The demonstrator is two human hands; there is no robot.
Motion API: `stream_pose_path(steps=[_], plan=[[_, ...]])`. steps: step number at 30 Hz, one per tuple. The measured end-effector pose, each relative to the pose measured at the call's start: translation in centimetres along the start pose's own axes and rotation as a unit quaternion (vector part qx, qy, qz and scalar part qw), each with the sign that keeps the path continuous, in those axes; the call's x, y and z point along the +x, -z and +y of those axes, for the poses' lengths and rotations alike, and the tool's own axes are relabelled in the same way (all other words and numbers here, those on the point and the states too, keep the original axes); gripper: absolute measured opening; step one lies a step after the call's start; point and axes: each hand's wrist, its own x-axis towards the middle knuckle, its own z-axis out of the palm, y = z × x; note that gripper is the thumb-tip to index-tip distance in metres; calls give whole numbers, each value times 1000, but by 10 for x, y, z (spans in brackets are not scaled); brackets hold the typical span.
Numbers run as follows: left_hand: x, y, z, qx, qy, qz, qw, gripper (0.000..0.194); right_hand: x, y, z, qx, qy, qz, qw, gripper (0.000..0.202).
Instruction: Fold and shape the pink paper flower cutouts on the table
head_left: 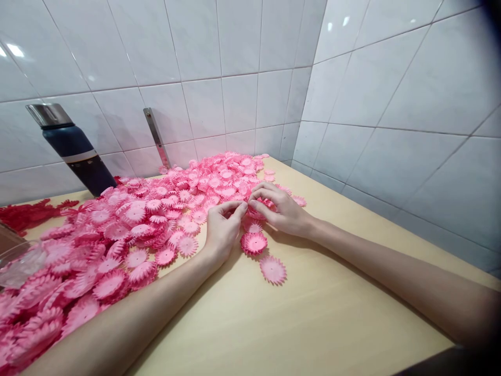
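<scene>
My left hand (pixel 224 228) and my right hand (pixel 281 209) meet at the front edge of a heap of pink scalloped flower discs (pixel 172 201). Thumb and forefinger are pinched on both hands, with the tips almost touching. Whatever sits between them is too small and hidden to make out. Pink shows behind the right fingers, but I cannot tell if it is held or part of the heap. Just below the hands lies a darker pink stacked flower disc (pixel 254 243). A paler single disc (pixel 273 270) rests nearer to me on the table.
A dark blue bottle (pixel 84 156) with a steel cap stands behind the heap at left. Red pieces (pixel 29 215) and a clear plastic container (pixel 19 263) are at the far left. A metal strip (pixel 155 137) is against the tiled wall. The wooden table (pixel 313 313) meets walls behind and at right.
</scene>
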Motion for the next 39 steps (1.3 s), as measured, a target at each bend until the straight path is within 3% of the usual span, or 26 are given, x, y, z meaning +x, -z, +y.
stream_pose_path(steps=[16, 26, 31, 35, 39], plan=[[1, 1, -2, 24, -1, -9, 1000, 20, 0, 1, -1, 15, 7, 9, 1000, 8], [5, 2, -3, 27, -39, 104, 993, 17, 2, 4, 2, -17, -8, 46, 999, 13], [2, 0, 0, 6, -39, 84, 996, 23, 2, 4, 0, 1, -9, 38, 999, 13], [3, 1, -2, 32, -55, 64, 996, 9, 2, 3, -2, 6, -7, 30, 1000, 13], [3, 2, -3, 26, -31, 61, 997, 16, 1, 3, -1, 11, -2, 26, 1000, 12]])
